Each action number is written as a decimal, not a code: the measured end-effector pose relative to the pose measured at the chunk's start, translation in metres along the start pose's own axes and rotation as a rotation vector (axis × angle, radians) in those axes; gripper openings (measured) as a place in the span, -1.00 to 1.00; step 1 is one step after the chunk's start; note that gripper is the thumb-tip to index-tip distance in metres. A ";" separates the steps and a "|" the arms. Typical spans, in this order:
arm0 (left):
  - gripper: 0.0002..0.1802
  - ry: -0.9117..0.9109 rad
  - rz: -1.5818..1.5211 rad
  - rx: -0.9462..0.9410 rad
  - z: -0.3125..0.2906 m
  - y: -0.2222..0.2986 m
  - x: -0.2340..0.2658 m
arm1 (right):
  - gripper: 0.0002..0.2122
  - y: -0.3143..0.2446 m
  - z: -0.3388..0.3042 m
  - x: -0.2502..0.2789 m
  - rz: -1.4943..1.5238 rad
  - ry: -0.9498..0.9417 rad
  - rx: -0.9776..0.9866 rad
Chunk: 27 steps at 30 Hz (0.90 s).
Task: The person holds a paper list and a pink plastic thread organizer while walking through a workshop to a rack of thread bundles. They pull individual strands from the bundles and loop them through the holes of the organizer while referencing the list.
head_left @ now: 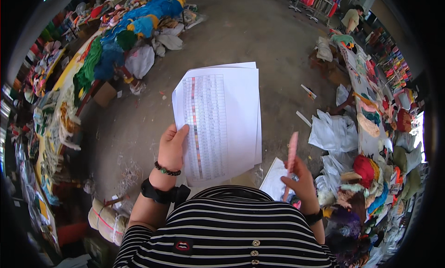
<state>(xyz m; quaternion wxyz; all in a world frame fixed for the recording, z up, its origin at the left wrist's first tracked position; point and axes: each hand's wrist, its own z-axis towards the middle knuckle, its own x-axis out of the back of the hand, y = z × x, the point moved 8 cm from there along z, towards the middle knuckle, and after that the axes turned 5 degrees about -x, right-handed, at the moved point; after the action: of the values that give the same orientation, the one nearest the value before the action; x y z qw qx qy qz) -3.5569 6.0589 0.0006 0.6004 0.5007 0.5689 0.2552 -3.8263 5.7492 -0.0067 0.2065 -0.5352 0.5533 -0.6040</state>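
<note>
My left hand (172, 150), with a beaded bracelet and a black band at the wrist, is closed on the left edge of a few white paper sheets (242, 119). The top sheet carries a printed table with a narrow column of colour patches. To the right, my right hand (301, 182) grips a slim pink stick-like thing (292, 152) that stands nearly upright; its exact kind is unclear. A white board or sheet (273, 177) lies behind the right hand, partly hidden by it and by my striped shirt.
A long table on the left bears heaps of blue and green yarn (150, 11). The right table (366, 145) holds coloured yarn bundles, with white plastic bags (333, 131) beside it. A cardboard box (104, 94) and a tied sack (107, 220) sit at left. Another person (351, 20) stands far right.
</note>
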 end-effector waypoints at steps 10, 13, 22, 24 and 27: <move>-0.78 -0.016 -0.082 -0.049 0.237 -0.042 -0.192 | -0.58 0.075 0.239 0.196 0.916 0.263 -0.188; -0.77 -0.008 -0.069 -0.037 0.302 -0.052 -0.240 | -0.61 0.072 0.308 0.232 0.841 0.247 -0.223; -0.77 -0.074 -0.026 -0.047 0.542 -0.103 -0.374 | -0.68 0.119 0.513 0.334 0.747 0.361 -0.323; -0.77 -0.084 -0.031 -0.050 0.606 -0.114 -0.405 | -0.71 0.125 0.566 0.363 0.721 0.387 -0.309; -0.77 -0.114 -0.044 -0.032 0.696 -0.130 -0.461 | -0.73 0.132 0.637 0.405 0.647 0.456 -0.450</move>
<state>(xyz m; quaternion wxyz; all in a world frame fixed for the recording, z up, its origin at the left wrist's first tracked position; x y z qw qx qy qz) -3.0400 5.3911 -0.0216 0.6454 0.4920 0.5404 0.2221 -3.4522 5.0836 -0.0725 0.1359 -0.2199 0.8409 -0.4755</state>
